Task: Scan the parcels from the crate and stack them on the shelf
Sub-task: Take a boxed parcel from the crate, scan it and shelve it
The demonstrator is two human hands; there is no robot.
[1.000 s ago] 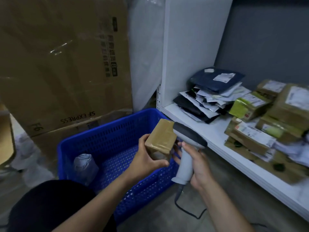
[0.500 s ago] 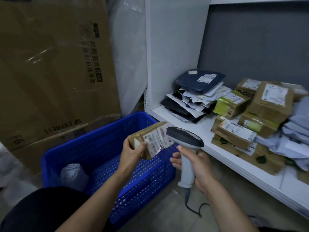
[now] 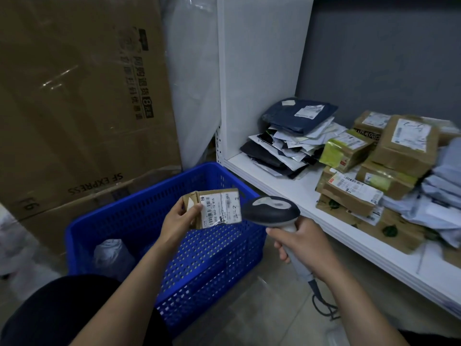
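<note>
"Storeroom, left side: what fills the frame?"

"A tall cardboard carton (image 3: 74, 108) with SF EXPRESS printed upside down. It stands on the floor behind a blue perforated crate (image 3: 139, 216), and one pale wrapped bag (image 3: 112, 253) lies in the crate's near left corner."

"And the worker's hands?"

"The left hand (image 3: 178, 221) grips a small brown parcel (image 3: 217, 208) by its left edge, thumb on the label. It holds the parcel above the crate with the barcode facing the camera. Just to the right is the dark head of a handheld scanner (image 3: 270, 211), close beside the parcel — whether they touch cannot be told. The right hand (image 3: 301, 245) is wrapped round the scanner's pale handle, and its cable (image 3: 321, 305) trails to the floor."

"Farther right?"

"A white shelf (image 3: 282, 186) — dark and white mailers (image 3: 294, 136) piled at its left end, and taped, labelled brown boxes (image 3: 404, 143) stacked beside them. Pale pouches (image 3: 444, 186) are heaped at the far right edge."
</note>
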